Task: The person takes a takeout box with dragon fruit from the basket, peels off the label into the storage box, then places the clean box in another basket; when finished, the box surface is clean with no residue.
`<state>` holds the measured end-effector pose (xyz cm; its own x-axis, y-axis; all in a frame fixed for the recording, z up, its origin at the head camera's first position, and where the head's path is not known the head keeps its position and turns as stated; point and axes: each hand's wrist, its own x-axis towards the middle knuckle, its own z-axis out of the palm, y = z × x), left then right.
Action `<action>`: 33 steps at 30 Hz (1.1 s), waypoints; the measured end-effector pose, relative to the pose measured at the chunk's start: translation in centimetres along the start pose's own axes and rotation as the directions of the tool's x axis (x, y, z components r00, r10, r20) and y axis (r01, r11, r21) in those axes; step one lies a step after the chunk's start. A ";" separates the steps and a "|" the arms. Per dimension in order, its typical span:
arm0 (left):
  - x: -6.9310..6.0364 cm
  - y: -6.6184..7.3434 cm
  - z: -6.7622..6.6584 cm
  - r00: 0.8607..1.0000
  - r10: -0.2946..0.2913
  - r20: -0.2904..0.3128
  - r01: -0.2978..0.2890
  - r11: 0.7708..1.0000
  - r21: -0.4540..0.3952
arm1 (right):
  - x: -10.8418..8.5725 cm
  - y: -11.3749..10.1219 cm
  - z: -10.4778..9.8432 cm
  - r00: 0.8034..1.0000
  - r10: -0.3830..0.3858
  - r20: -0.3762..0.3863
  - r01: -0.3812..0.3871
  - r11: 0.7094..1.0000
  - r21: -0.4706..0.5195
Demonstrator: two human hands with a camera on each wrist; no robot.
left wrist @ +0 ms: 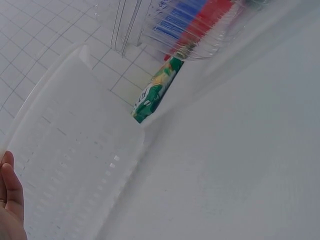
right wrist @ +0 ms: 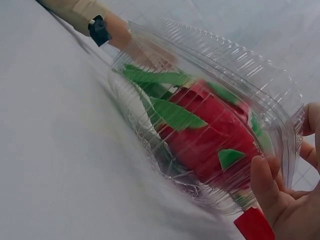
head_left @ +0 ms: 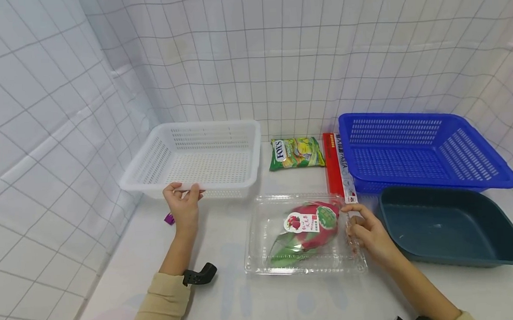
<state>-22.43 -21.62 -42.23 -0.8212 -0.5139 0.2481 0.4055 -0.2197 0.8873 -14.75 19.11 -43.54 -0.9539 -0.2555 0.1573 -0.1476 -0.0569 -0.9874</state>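
My left hand (head_left: 183, 207) pinches the near rim of a white plastic basket (head_left: 256, 155) at the back left; the wrist view shows its thumb against the basket wall (left wrist: 75, 150). My right hand (head_left: 371, 233) grips the right edge of a clear plastic clamshell box (head_left: 254, 247), with the thumb on its side in the right wrist view. A red and green dragon fruit (right wrist: 215, 130) with a label lies inside the closed box. In the right wrist view the box looks tilted and its underside is partly hidden.
Behind the box lie a green candy bag (head_left: 297, 153) and a red pasta packet (head_left: 333, 165). At the right stand a blue basket (head_left: 414, 183) and a dark teal tub (head_left: 451, 227). A small purple item (head_left: 169, 218) lies below the white basket. Gridded cloth walls (head_left: 277, 57) surround the table.
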 end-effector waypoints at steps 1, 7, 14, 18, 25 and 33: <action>0.0 0.0 0.0 1.000 0.001 -0.001 -0.001 1.000 -0.001 | 0.0 0.0 0.0 1.000 -0.013 0.002 0.013 1.000 -0.020; 0.0 0.1 -0.2 1.000 0.015 0.016 -0.015 1.000 0.019 | 0.1 0.1 -0.1 0.996 -0.092 0.018 0.093 0.983 -0.157; 0.1 0.1 -0.5 0.995 0.014 0.100 -0.034 0.980 0.196 | 0.1 -0.3 -0.2 0.994 -0.108 0.037 0.114 0.958 -0.265; 0.0 0.3 -0.6 0.994 -0.029 0.110 -0.006 0.952 0.305 | -0.1 -0.6 -0.4 0.990 -0.136 0.031 0.136 0.901 -0.412; -1.0 1.1 -0.2 0.992 -0.077 0.098 0.032 0.916 0.399 | -0.5 -1.4 -0.1 0.996 -0.056 -0.074 0.002 0.810 -0.587; -3.2 1.1 0.1 0.979 -0.095 0.179 0.011 0.907 0.421 | -0.2 -2.4 0.7 0.983 -0.103 -0.153 -0.043 0.680 -0.732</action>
<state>-19.44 -20.12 -42.01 -0.9146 -0.3336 0.2286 0.1900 0.1446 0.9711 -14.00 18.65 -41.23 -0.9623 -0.0976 0.2538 -0.2509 0.6787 -0.6903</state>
